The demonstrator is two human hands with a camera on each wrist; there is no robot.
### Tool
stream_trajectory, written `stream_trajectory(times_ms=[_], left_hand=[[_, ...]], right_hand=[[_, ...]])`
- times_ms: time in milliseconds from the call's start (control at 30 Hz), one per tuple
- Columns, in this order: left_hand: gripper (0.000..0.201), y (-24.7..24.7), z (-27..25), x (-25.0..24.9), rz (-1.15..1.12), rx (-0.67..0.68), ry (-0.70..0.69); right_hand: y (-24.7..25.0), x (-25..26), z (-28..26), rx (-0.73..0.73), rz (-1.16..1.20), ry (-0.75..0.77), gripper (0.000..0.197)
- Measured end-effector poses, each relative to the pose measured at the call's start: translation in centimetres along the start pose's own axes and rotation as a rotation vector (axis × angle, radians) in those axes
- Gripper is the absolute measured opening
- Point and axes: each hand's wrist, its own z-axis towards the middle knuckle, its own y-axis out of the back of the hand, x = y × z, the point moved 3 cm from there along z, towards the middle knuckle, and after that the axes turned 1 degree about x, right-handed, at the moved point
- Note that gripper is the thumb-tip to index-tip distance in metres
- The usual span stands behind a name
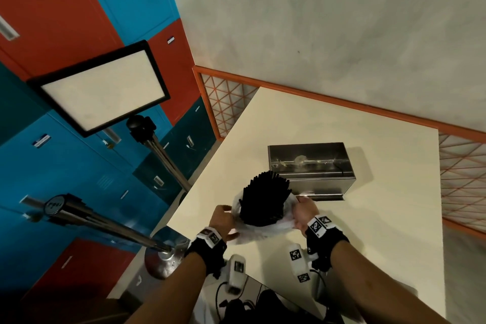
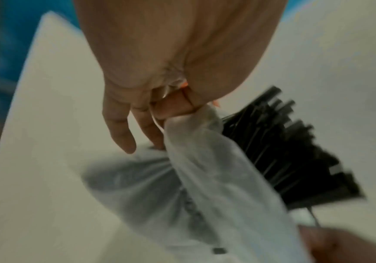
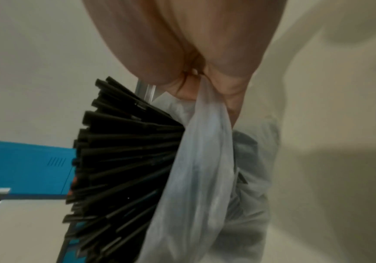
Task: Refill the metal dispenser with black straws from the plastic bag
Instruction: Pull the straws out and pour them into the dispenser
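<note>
Black straws (image 1: 264, 198) fan from the plastic bag (image 1: 259, 229), gripped between the left hand (image 1: 223, 221) and right hand (image 1: 303, 214), near the dispenser (image 1: 310, 169).

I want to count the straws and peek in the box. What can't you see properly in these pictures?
- Lower ends of the bundle of thin black plastic straws: hidden in the crumpled clear plastic bag, every view.
- Straw count: too tightly packed; blurred in the left wrist view.
- Floor of the open rectangular shiny metal dispenser: reflections, head view.
- Left hand and right hand fingertips: buried in bag folds.
</note>
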Motion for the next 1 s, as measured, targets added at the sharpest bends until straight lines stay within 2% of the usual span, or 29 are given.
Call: stream_trajectory(times_ms=[100,200,267,367,433,500,633,700,767,833,933,1000], left_hand=[[0.064,0.7,0.4,-0.6,0.426,0.015,-0.214],[0.098,0.9,-0.6,-1.5,0.612,0.135,-0.353],[0.112,1.0,-0.5,-1.6,0.716,0.208,-0.394],[0.131,0.6,-0.8,-1.5,0.721,0.293,-0.441],[0.138,-0.1,-0.8,-1.2,0.623,0.328,-0.479],[0.142,-0.7,-0.6,-1.3,0.516,0.361,-0.508],[0.139,-2.3,-0.5,-1.9,0.464,0.422,-0.587],[0.123,-2.8,-0.6,-2.2,0.387,0.440,-0.606],[0.112,-2.8,-0.5,-2.4,0.328,0.426,-0.605],[0.101,-2.2,-0.3,-2.7,0.296,0.387,-0.610],[0.066,-1.6,0.2,-2.7,0.193,0.346,-0.585],[0.055,-1.2,0.6,-2.4,0.170,0.289,-0.588]], right_hand=[[0.4,1.4,-1.7,0.001,-0.190,0.081,0.021],[1.1,1.4,-2.2,0.050,-0.183,0.096,0.025],[2.2,1.5,-2.8,0.064,-0.113,0.088,0.030],[4.6,0.2,-2.3,0.093,-0.158,0.196,0.048],[5.3,-1.1,-2.1,0.156,-0.451,0.297,0.064],[4.5,-1.4,-3.1,0.240,-0.664,0.321,0.078],[-0.5,0.9,-4.3,0.336,-0.632,0.540,0.101],[-1.5,0.8,-4.0,0.375,-0.483,0.545,0.106],[-1.1,0.0,-3.6,0.383,-0.341,0.501,0.097],[-0.5,-0.2,-3.7,0.345,-0.233,0.453,0.077],[0.3,-0.1,-4.3,0.318,-0.069,0.386,0.045],[0.8,-0.4,-4.1,0.286,-0.019,0.367,0.042]])
